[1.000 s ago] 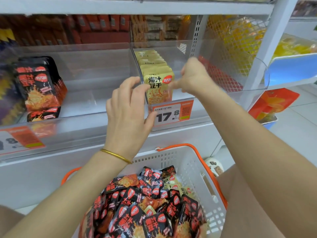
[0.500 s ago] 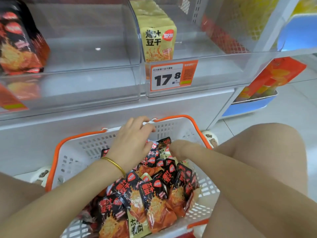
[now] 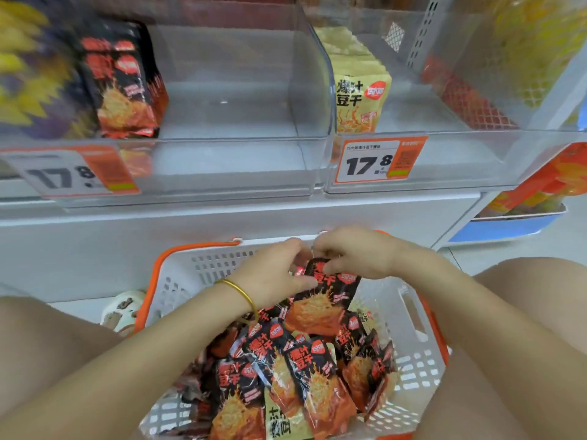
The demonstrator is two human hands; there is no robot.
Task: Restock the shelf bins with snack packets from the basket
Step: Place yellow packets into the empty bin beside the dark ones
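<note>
Together, the left hand (image 3: 273,274) and right hand (image 3: 352,255) close their grip on the top edge of one black packet (image 3: 327,300), fingers curled round it. It sits over the heap in the white basket (image 3: 203,268). Beyond, the clear shelf bins (image 3: 241,160) hold black packs (image 3: 124,81) on the left and yellow packs (image 3: 359,100) on the right.

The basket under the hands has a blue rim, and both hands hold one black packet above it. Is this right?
No: in the head view the rim of the basket is orange, not blue. The left hand and the right hand do hold one black packet above it.
</note>
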